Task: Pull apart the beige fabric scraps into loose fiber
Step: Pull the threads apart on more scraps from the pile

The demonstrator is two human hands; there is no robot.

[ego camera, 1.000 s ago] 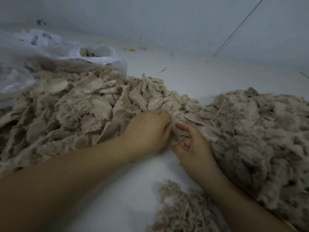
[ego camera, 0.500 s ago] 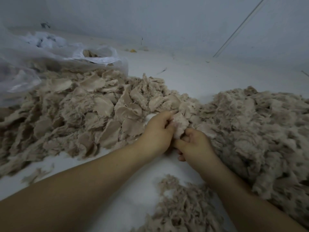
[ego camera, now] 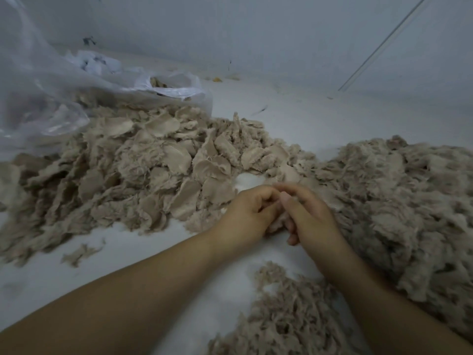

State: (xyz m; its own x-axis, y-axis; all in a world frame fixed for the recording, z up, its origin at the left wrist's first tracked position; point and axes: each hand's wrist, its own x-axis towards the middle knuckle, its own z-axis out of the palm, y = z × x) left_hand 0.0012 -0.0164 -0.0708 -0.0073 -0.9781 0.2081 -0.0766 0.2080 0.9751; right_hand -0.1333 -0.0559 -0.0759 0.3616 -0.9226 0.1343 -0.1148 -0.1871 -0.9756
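Head view looks down on a white desk (ego camera: 158, 254) where a person's two bare hands meet in the middle. Left hand (ego camera: 245, 216) and right hand (ego camera: 311, 219) are pressed close together, fingers curled inward, pinching a small beige fabric scrap (ego camera: 276, 222) between them; only a sliver of it shows under the knuckles, so how far it is frayed I cannot tell. Left of the hands spreads a wide heap of flat beige fabric scraps (ego camera: 143, 165), its near edge touching the left hand. Right of the hands rises a big mound of fluffy beige loose fiber (ego camera: 399, 201), running along the right forearm. Nearer the person than the hands, between the two forearms, lies a smaller clump of shredded beige fiber (ego camera: 284, 319). One stray beige tuft (ego camera: 78, 254) sits alone on the desk, well left of the hands. Beyond the scrap heap slumps a crumpled clear plastic bag (ego camera: 64, 90), its mouth open toward the heap, against a pale grey wall (ego camera: 256, 34)
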